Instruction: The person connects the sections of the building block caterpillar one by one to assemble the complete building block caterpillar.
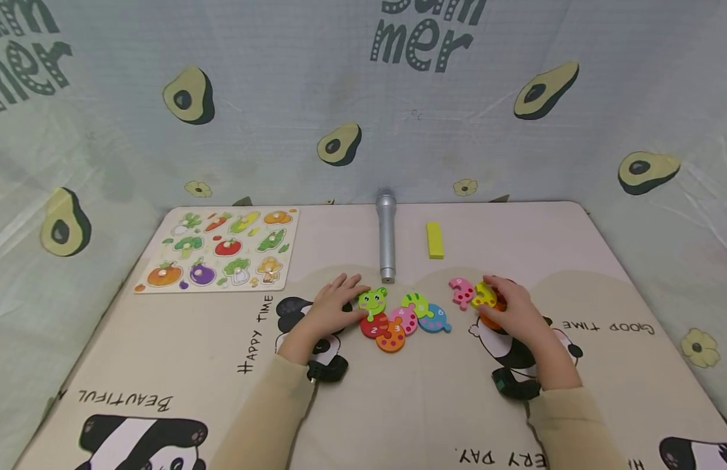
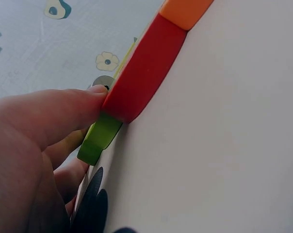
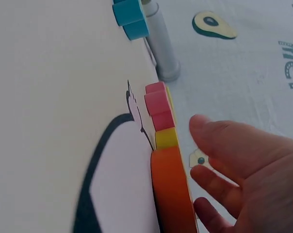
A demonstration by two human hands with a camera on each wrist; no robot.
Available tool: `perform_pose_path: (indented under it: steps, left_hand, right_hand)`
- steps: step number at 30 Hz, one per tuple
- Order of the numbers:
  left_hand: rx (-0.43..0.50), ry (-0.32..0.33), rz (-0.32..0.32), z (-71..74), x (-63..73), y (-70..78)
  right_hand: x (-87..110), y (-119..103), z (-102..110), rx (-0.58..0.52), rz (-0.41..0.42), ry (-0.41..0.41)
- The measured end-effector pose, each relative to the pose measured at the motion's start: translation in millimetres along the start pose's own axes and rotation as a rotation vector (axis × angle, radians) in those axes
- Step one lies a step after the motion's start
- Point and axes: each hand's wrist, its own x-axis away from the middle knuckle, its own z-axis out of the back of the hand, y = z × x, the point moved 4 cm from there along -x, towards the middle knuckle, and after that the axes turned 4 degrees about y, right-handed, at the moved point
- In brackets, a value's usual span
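Note:
In the head view, several joined caterpillar puzzle pieces lie mid-table: a green smiling head (image 1: 372, 301), a red piece (image 1: 374, 326), an orange one (image 1: 390, 337), a pink one (image 1: 404, 319), a green striped one (image 1: 416, 304) and a blue one (image 1: 435, 319). My left hand (image 1: 331, 309) pinches the green head, thumb at its joint with the red piece. To the right, my right hand (image 1: 514, 309) hovers over another orange piece (image 3: 171, 191), partly hidden under it. Its fingers are spread loosely beside that piece. A yellow piece (image 1: 484, 296) and a pink piece (image 1: 462, 294) adjoin it.
A silver microphone-like cylinder (image 1: 386, 235) lies behind the pieces, with a yellow block (image 1: 434, 240) to its right. A vegetable picture board (image 1: 213, 251) lies at the back left. An avocado-print sheet (image 1: 269, 85) hangs behind the table.

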Motion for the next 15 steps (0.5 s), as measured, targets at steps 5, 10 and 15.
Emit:
perform_pose_path:
  steps: [5, 10, 15]
  left_hand:
    - [-0.004, -0.003, 0.002, -0.5, -0.4, 0.0]
    - [-0.008, -0.002, 0.004, 0.1, -1.2, -0.7]
    - [-0.006, -0.006, 0.005, 0.4, -0.9, -0.3]
  right_hand:
    - [-3.1, 4.4, -3.7, 0.085, -0.025, -0.004]
    - [-5.3, 4.6, -4.6, 0.124, -0.049, 0.007]
    - [-5.8, 2.7, -5.8, 0.138, -0.092, 0.016]
